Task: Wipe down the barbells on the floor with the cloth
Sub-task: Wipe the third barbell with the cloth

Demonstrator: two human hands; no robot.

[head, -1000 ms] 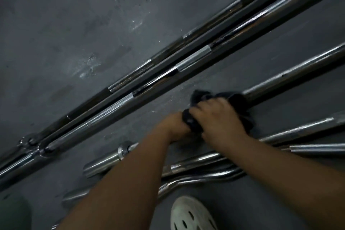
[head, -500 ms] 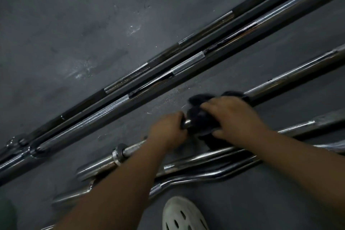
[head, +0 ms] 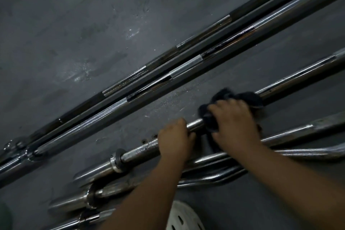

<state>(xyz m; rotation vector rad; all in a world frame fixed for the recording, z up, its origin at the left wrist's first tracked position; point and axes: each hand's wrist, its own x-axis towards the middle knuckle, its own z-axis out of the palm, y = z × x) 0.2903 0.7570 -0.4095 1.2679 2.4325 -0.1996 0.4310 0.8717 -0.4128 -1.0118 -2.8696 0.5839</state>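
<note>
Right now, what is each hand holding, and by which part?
The left hand grips the barbell by its bare shaft, past the collar. The right hand grips the cloth, bunched round the same shaft.

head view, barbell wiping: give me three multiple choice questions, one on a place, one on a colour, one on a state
1. Where is the cloth?
A. draped over the left hand
B. wrapped on the barbell under the right hand
C. hanging free in the air

2. What colour is the cloth?
A. white
B. red
C. black

3. How are the left hand's fingers?
A. curled round the bare barbell
B. straight and spread
C. pinching the cloth

Answers:
1 B, the right hand covers the cloth where it is bunched on the barbell.
2 C, the cloth is black against the shiny chrome.
3 A, the fingers wrap the bare barbell just beside the cloth.
</note>
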